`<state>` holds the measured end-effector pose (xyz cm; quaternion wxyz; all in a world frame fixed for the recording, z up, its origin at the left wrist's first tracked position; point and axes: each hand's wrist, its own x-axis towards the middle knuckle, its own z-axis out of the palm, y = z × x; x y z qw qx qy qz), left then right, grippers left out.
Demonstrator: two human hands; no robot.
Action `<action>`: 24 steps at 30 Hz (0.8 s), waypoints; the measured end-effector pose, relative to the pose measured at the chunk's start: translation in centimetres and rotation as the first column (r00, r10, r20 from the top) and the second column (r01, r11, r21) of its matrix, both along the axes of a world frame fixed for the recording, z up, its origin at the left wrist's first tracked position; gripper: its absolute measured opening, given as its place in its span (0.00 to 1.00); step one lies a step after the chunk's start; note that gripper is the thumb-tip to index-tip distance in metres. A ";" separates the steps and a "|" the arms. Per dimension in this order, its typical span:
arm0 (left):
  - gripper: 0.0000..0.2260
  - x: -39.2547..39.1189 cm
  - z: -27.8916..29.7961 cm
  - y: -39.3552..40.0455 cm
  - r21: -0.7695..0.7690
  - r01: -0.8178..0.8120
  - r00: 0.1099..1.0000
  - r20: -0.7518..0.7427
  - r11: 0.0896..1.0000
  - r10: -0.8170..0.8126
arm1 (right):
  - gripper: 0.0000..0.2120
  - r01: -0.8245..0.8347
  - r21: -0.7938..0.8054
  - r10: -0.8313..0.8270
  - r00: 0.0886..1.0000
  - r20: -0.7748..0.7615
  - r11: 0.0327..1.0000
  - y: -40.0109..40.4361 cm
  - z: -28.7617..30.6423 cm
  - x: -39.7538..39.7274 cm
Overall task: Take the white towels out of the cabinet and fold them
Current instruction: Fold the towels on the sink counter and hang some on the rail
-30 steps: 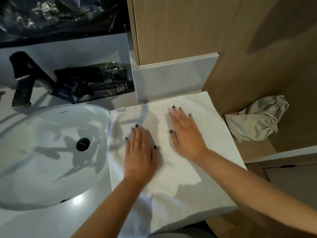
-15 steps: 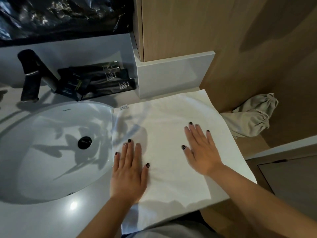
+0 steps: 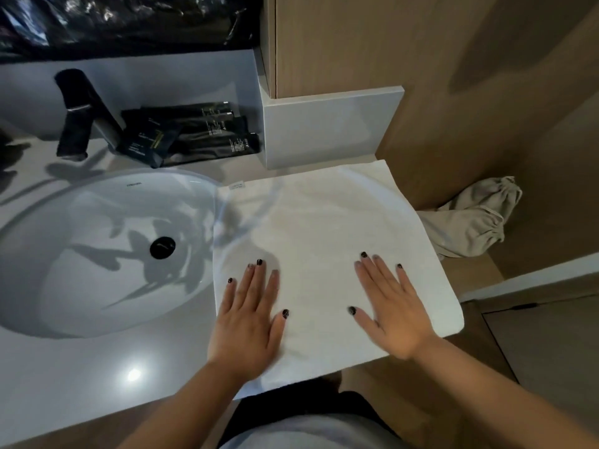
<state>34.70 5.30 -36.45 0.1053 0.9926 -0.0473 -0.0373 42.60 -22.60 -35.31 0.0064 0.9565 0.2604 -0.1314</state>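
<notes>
Both hands have slid back toward the body since a second ago: the left hand [image 3: 248, 322] sits down at the 7 o'clock corner of the white towel [image 3: 324, 241], and the right hand [image 3: 390, 311] has drifted out and down to about 5 o'clock. The rumpled flap that was bunched up near the front edge looks pressed out now, so the towel reads as one flat square.

Neither hand is gripping anything. Both are spread wide, fingers straight, palms flat on the cloth. The towel lies on the countertop [image 3: 97, 377] just right of the sink [image 3: 107, 254], its near edge hanging a bit over the counter's front, its far edge close to the white ledge at 12 o'clock.

So I'd call this the smoothing step, somewhere mid-fold. Next move, I'd guess, is pinching an edge or two corners and bringing it across to the opposite side, keeping the edges lined up so it doesn't skew. Watch that overhanging front edge, it could slide off if tugged.

A beige bag [image 3: 473, 218] sits at 3 o'clock, dark packets [image 3: 194, 134] at 11.
</notes>
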 end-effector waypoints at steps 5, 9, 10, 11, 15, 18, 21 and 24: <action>0.27 -1.3 0.5 -2.5 -0.013 0.149 0.980 0.132 0.989 -0.146 | 0.35 0.025 0.054 -0.022 0.998 -0.058 0.998 -0.6 0.3 0.1; 0.31 -4.4 -0.1 -6.7 -0.010 0.311 0.942 0.134 0.950 -0.307 | 0.35 -0.207 0.288 0.230 0.972 -0.051 0.935 -0.2 0.2 -3.5; 0.32 -5.1 -0.3 -7.2 0.009 0.314 0.942 0.120 0.949 -0.313 | 0.36 -0.268 0.266 0.285 0.958 -0.025 0.926 -0.3 -0.1 -4.5; 0.32 -5.6 -0.5 -7.5 0.027 0.304 0.946 0.111 0.952 -0.305 | 0.38 -0.310 0.215 0.317 0.948 -0.002 0.926 -0.4 -0.4 -5.2; 0.42 -6.5 -0.8 -8.1 0.095 0.236 0.971 0.022 0.967 -0.239 | 0.44 -0.368 0.015 0.366 0.928 0.076 0.930 -0.7 -1.1 -5.7; 0.52 -6.5 -0.8 -8.8 0.187 0.199 0.980 -0.038 0.962 -0.195 | 0.47 -0.365 -0.061 0.370 0.922 0.112 0.929 -0.4 -1.1 -5.6; 0.53 -6.2 -0.8 -9.2 0.232 0.151 0.988 -0.074 0.961 -0.137 | 0.47 -0.350 -0.056 0.355 0.928 0.114 0.935 0.0 -0.5 -5.3; 0.49 -6.2 -0.9 -9.6 0.246 0.132 0.985 -0.141 0.960 -0.099 | 0.49 -0.335 -0.110 0.345 0.933 0.103 0.936 0.3 -0.2 -5.6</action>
